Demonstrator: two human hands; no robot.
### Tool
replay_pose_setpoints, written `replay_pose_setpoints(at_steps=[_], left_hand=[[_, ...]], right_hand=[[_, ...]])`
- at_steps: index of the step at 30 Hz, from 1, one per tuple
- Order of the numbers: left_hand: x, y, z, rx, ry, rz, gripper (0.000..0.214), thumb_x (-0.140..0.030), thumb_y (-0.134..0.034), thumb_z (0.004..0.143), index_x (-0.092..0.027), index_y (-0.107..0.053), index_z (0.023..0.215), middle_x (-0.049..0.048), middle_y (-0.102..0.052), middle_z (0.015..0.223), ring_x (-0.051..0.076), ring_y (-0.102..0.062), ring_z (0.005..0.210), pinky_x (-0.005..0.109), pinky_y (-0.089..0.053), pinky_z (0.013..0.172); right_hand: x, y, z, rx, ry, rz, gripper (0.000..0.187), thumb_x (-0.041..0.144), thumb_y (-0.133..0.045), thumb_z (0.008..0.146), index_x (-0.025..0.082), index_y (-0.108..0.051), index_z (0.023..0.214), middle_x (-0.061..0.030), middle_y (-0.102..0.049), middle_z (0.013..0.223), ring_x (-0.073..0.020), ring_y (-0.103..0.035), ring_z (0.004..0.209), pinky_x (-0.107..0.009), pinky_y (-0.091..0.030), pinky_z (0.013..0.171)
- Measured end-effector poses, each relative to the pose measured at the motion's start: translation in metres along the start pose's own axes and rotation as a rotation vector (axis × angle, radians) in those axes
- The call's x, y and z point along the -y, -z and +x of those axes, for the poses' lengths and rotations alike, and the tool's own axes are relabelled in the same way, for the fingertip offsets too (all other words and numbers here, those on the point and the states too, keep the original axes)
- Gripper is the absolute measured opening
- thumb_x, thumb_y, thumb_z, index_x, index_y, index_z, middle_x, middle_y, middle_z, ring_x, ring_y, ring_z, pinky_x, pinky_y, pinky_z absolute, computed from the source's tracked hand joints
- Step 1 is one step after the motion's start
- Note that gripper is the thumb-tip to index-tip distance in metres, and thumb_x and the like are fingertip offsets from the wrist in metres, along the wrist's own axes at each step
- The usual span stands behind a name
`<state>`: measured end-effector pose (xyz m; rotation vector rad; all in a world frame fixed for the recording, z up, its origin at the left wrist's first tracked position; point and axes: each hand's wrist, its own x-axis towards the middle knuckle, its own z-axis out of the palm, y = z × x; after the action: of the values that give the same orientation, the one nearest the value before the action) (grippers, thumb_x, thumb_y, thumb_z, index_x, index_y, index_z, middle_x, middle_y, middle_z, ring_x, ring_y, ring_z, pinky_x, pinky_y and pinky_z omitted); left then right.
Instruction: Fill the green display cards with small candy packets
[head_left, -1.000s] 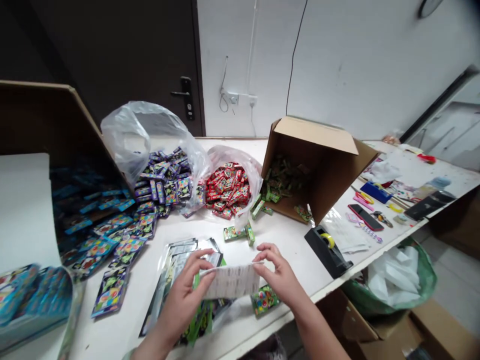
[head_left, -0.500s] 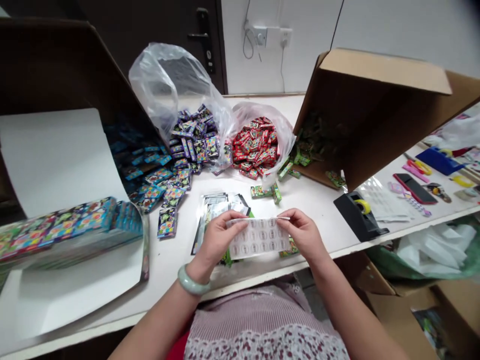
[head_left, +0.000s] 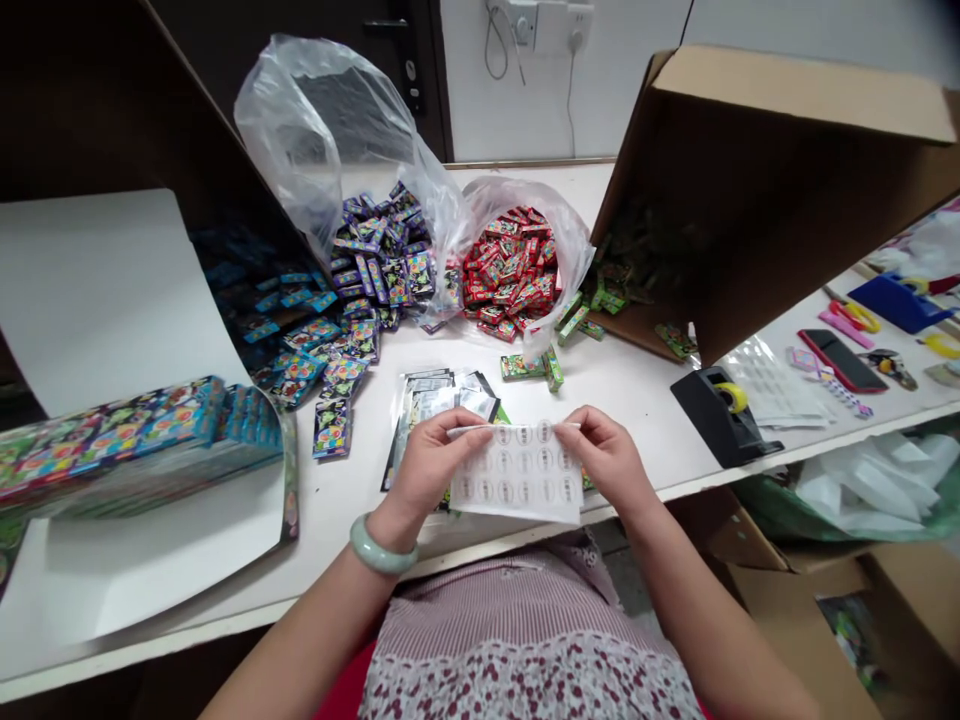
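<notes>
Head cam, looking down at a white table (head_left: 337, 535): a sheet of round printed labels (head_left: 517, 478) is held up just above the tabletop, right between both hands, with its far edge pinched and curled over a bit. The left hand (head_left: 431, 465) is closed in a pinch on the sheet's far left end, and a pale jade bangle (head_left: 382, 548) is worn on that wrist. The right hand (head_left: 607, 460) has the far right end pinched the same way. A stack of foil-backed packets (head_left: 439, 425) is partly covered by the sheet and the left hand. Purple packets (head_left: 382, 265) are heaped beyond it, and red packets (head_left: 510, 270) are piled in a clear plastic bag (head_left: 555, 230) on the far side. A tipped cardboard box (head_left: 750, 200) sits far right with green packets (head_left: 523, 366) spread in front of it. A black tape dispenser (head_left: 712, 415) is off to the right, and a long bundle of blue-edged packets (head_left: 150, 440) lies on a white board (head_left: 97, 300) to the left.
</notes>
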<state>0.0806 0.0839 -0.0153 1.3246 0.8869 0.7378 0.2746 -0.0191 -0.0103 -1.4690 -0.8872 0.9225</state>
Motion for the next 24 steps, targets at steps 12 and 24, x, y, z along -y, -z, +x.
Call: replay_pose_setpoints(at_steps=[12, 24], left_hand=[[-0.009, -0.009, -0.008, 0.114, -0.090, 0.091, 0.017, -0.028, -0.073, 0.071, -0.018, -0.065, 0.082, 0.0011, -0.064, 0.078, 0.014, -0.058, 0.071, 0.025, -0.048, 0.064], [-0.003, -0.006, -0.013, 0.059, -0.006, 0.072, 0.020, -0.037, -0.062, 0.076, -0.019, -0.054, 0.073, -0.0039, -0.049, 0.063, 0.010, -0.045, 0.058, 0.022, -0.039, 0.054]], right_hand=[[0.025, 0.011, 0.017, 0.388, 0.163, -0.569, 0.012, 0.031, -0.066, 0.079, 0.022, -0.065, 0.072, 0.0010, -0.065, 0.073, -0.0159, -0.059, 0.070, -0.028, -0.042, 0.065], [0.022, 0.008, 0.011, 0.405, -0.045, -0.367, 0.017, 0.035, -0.067, 0.074, 0.020, -0.069, 0.065, 0.0004, -0.064, 0.061, -0.0131, -0.055, 0.056, -0.023, -0.040, 0.049]])
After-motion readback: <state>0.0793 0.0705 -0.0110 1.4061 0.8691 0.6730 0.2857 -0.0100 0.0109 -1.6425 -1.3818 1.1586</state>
